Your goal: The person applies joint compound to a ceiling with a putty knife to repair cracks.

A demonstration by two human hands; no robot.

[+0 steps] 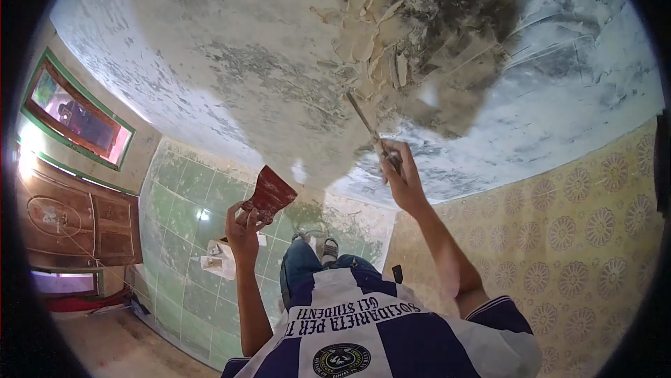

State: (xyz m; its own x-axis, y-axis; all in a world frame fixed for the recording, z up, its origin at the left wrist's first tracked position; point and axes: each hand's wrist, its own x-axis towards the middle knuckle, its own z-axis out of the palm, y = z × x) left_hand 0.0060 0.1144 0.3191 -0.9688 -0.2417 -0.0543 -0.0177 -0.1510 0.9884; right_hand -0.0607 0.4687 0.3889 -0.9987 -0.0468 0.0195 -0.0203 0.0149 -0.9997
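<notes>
My right hand (400, 177) is raised and grips a narrow scraper (366, 125). Its blade tip rests against curled, peeling paint flakes (381, 42) on a large white and grey mottled surface (231, 63). My left hand (243, 228) is lower and to the left. It holds a wide red-brown putty knife (271, 193) by the handle, with the blade pointing up and away from the surface. A dark bare patch (454, 49) surrounds the flakes.
A green tiled surface (182, 238) lies behind my left hand, and yellow tiles with flower patterns (573, 238) are on the right. A brown wooden door (70, 221) and a green-framed window (77, 119) are at far left. My jeans and shoes (320, 249) extend ahead.
</notes>
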